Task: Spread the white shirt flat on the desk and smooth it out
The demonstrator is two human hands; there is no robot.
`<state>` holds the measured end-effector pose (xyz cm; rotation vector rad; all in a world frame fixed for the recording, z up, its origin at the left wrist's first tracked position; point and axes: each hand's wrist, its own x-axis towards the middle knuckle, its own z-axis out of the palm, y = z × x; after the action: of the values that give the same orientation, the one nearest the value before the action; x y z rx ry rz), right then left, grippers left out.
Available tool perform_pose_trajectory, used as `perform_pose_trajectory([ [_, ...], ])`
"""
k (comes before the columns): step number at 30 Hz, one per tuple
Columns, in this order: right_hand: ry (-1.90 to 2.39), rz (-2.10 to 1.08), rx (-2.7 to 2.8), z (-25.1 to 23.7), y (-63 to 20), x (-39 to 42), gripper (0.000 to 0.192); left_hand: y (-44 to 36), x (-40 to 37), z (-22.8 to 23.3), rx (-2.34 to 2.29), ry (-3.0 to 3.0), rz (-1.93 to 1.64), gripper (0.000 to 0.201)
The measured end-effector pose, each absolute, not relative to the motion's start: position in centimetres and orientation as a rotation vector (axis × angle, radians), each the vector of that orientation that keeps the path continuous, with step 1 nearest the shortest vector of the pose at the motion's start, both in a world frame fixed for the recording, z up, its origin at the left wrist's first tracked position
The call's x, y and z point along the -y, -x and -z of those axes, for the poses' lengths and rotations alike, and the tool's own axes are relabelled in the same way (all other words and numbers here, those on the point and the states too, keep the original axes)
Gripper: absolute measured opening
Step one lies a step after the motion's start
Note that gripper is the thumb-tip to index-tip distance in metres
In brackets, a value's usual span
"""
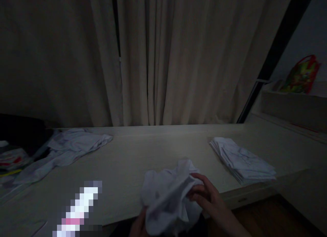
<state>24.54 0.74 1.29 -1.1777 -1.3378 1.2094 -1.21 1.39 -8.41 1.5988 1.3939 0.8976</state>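
Note:
A crumpled white cloth garment (163, 199) is bunched at the front edge of the table, partly over my lap. My right hand (204, 192) grips its right side, with thumb and fingers closed on a fold. At the lower left of the garment, my left hand (139, 223) holds its edge; most of those fingers are hidden behind the fabric. To the right lies a stack of folded white cloths (241, 160), apart from my hands.
The pale table (122, 182) runs back to long beige curtains (204, 59). Loose white clothing (76, 145) lies at the left beside a dark bag-like shape (20, 131). A pixelated patch (79, 209) covers the lower left. A red and green bag (302, 75) sits on the right ledge.

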Motion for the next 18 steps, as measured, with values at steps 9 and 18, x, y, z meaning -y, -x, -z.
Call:
perform_pose_trajectory([
  [9, 1.295, -1.080, 1.848, 3.4, -19.3, -7.0, 0.068, 4.5, -5.5, -7.5, -1.358, -1.648, -1.161, 0.037],
  [18, 1.163, -1.093, 1.828, -6.8, -21.0, -9.2, 0.016, 12.5, -5.1, -19.3, -1.899, -2.210, -1.113, 0.035],
])
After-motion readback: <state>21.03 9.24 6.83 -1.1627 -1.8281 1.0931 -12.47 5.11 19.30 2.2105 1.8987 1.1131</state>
